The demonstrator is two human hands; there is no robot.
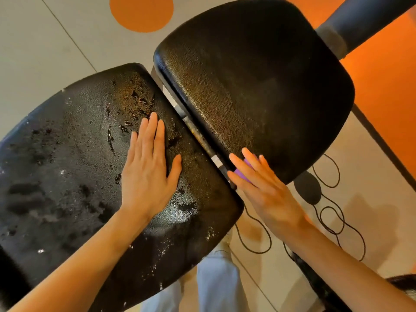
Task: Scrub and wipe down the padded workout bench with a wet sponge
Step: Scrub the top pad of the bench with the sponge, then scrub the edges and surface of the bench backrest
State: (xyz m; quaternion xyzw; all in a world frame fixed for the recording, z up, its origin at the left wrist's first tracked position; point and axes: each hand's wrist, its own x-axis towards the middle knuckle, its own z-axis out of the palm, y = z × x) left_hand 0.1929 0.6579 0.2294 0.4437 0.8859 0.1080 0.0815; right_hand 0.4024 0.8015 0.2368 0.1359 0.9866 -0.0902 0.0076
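The black padded bench has two pads. The long back pad [67,176] at the left is cracked, worn and shiny with wet patches. The seat pad [258,86] at the upper right looks drier. My left hand [149,172] lies flat, fingers straight, on the back pad near the gap. My right hand [261,185] presses a purple sponge [244,171] with straight fingers against the near edge of the seat pad, beside the gap. Most of the sponge is hidden under the fingers.
A metal frame rail [202,140] shows in the gap between the pads. A padded roller bar [360,21] juts out at the upper right. A black cord [333,212] loops on the tiled floor under the seat. My trouser legs [213,287] stand below the bench.
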